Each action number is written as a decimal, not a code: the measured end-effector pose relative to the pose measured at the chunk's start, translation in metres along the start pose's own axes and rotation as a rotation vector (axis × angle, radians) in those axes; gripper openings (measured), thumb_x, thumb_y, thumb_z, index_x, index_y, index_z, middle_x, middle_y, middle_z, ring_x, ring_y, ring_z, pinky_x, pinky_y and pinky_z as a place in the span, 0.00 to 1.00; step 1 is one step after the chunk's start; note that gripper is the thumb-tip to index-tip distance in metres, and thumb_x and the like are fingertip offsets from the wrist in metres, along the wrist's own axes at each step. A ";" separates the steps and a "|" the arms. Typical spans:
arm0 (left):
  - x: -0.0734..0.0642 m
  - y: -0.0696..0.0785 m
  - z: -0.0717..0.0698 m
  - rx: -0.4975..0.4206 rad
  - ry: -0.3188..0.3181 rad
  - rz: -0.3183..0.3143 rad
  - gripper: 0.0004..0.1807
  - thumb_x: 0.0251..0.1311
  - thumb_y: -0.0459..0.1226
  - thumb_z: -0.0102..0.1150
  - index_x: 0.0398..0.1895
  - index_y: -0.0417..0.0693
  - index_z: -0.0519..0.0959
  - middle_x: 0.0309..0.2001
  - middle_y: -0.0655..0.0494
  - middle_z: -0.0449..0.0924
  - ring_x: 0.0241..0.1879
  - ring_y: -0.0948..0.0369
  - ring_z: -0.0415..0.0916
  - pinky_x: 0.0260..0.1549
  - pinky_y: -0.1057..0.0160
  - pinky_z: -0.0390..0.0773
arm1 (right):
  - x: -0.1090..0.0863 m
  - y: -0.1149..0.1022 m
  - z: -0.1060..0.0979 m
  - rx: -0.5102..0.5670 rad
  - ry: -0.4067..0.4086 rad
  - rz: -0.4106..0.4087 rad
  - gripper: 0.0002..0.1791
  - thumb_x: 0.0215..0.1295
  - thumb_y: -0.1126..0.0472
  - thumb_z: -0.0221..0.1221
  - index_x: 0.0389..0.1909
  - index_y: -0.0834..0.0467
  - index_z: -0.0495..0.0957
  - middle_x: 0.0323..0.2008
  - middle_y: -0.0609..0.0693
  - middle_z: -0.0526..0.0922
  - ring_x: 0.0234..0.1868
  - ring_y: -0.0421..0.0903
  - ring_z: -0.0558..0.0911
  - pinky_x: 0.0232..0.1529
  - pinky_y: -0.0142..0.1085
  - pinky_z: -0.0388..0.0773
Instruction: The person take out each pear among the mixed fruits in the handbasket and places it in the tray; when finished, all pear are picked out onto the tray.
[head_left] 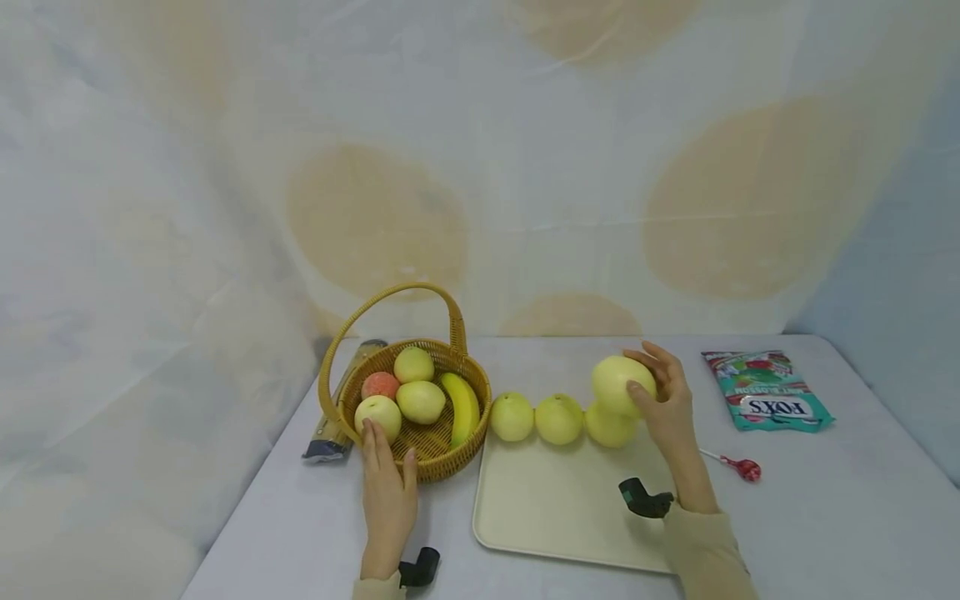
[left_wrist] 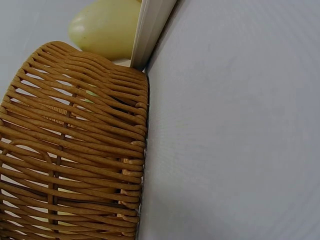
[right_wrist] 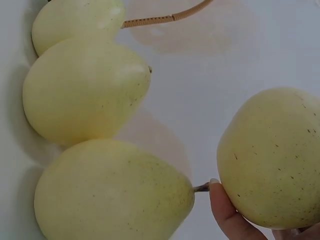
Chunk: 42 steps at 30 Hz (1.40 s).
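Observation:
My right hand (head_left: 672, 417) holds a pale yellow-green pear (head_left: 618, 382) above the back right of the cream tray (head_left: 558, 512). In the right wrist view, the thumb presses the side of this speckled pear (right_wrist: 272, 157). Along the tray's back edge sit three more pears, one (head_left: 512, 417) by the basket, one (head_left: 558, 419) in the middle and one (head_left: 610, 427) partly behind the held pear. My left hand (head_left: 387, 504) rests with extended fingers at the near rim of the wicker basket (head_left: 483, 387). Only the basket's woven side (left_wrist: 75, 140) shows in the left wrist view, not the hand.
The basket contains a red peach (head_left: 380, 385), a banana (head_left: 462, 408) and several pale green fruits (head_left: 420, 402); its tall handle (head_left: 330, 358) arches up. A long packet (head_left: 330, 437) lies left of it. Right of the tray are a red lollipop (head_left: 746, 469) and a Fox's candy bag (head_left: 768, 392).

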<state>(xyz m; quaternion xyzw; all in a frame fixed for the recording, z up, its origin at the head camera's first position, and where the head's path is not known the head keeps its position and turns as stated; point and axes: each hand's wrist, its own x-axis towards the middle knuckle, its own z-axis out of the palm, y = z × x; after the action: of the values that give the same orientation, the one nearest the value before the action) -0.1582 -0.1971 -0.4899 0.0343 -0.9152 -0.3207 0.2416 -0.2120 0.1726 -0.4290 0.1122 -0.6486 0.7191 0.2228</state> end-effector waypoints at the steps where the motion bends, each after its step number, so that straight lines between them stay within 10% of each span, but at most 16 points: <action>1: 0.000 0.000 0.000 0.000 0.001 -0.002 0.40 0.73 0.44 0.46 0.76 0.35 0.40 0.78 0.40 0.36 0.76 0.41 0.41 0.69 0.39 0.54 | -0.001 0.000 -0.002 -0.002 0.003 0.002 0.30 0.63 0.79 0.51 0.66 0.62 0.62 0.51 0.32 0.80 0.57 0.30 0.75 0.56 0.19 0.67; 42: -0.001 0.002 0.000 0.003 0.022 0.008 0.39 0.72 0.43 0.48 0.76 0.34 0.42 0.78 0.40 0.37 0.75 0.40 0.43 0.68 0.38 0.55 | -0.008 0.007 -0.027 0.000 0.045 0.094 0.26 0.70 0.71 0.50 0.68 0.60 0.62 0.51 0.30 0.79 0.56 0.28 0.74 0.52 0.16 0.69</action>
<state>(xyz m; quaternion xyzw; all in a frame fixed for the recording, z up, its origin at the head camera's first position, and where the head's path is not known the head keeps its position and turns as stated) -0.1568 -0.1954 -0.4892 0.0347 -0.9130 -0.3179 0.2531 -0.2047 0.1977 -0.4425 0.0654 -0.6480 0.7311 0.2034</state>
